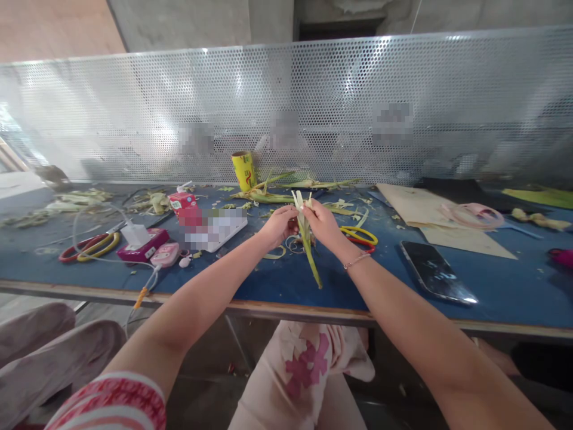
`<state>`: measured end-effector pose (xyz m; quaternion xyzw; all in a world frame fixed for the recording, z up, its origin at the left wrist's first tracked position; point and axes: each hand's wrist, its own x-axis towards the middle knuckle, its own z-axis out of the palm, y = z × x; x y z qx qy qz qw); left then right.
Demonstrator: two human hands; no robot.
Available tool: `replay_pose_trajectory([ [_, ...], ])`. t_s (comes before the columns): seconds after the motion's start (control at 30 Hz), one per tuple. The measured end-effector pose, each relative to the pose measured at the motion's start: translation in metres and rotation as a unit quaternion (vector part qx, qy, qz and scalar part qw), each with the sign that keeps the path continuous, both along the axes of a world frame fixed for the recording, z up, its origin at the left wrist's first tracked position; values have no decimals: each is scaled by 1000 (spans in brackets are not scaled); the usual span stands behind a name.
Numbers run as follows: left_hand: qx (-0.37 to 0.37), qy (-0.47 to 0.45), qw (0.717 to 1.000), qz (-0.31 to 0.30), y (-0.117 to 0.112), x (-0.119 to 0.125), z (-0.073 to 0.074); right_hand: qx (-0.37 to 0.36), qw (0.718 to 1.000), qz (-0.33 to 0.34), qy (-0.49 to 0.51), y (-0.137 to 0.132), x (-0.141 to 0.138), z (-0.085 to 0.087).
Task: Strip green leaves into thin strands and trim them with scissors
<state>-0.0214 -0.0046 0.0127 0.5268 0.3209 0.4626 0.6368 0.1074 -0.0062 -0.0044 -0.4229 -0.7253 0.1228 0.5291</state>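
**Inspecting a Green-and-White Husk Held by 2 Hands at Mid-Table**

Find the husk point(305, 236) directly in front of the body, over the near half of the blue tabletop point(268, 283), split pale end up, narrow green end slanting down toward the near edge. Cannot confirm contact between the lower end and the tabletop.

Note left hand point(283, 223) with fingers curled and closed on the left side; note right hand point(321, 221) pinching the upper part from the right. Cannot make out every fingertip.

Rate as light, judging by the thin, leafy layers. Expect some spring along the green length, more softness in the pale strips. Likely to split lengthwise under a hard pull; possibly slick if moist. Best gripped at the gathered layers just below the split end.

Record a tabletop littered with husk scraps point(268, 196), bearing a yellow canister point(244, 172) at the back, scissors point(366, 235) beside the right wrist, and a phone point(436, 272) farther right. Observe a perforated metal panel point(156, 101) along the rear edge, backed by a bare grey wall point(188, 27).
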Motion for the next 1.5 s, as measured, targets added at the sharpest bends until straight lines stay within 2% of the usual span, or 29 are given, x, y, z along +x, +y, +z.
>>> replay_pose_trajectory([
  [0.1,0,-14,1000,-12,1,0,-1,16,1000,2,-8,-1,0,1],
  [0.2,26,27,999,5,5,0,-5,16,1000,1,-6,1,2,-1],
  [0.43,112,114,987,36,10,-1,-10,-40,998,48,16,7,3,-8],
  [0.57,160,134,977,49,9,-1,-11,-75,996,45,3,6,2,-7],
  [0.8,215,186,957,66,11,-2,-14,-75,996,46,-12,0,0,-4],
  [0.9,195,169,964,66,11,-2,-14,-87,995,50,5,0,0,-4],
  [1.03,119,91,988,48,7,1,-11,-71,995,61,17,1,-1,-4],
  [1.23,30,-36,999,17,1,5,-7,17,998,56,5,-1,-2,-4],
  [1.5,-24,-64,995,74,9,1,-6,165,982,71,-61,-12,2,4],
])
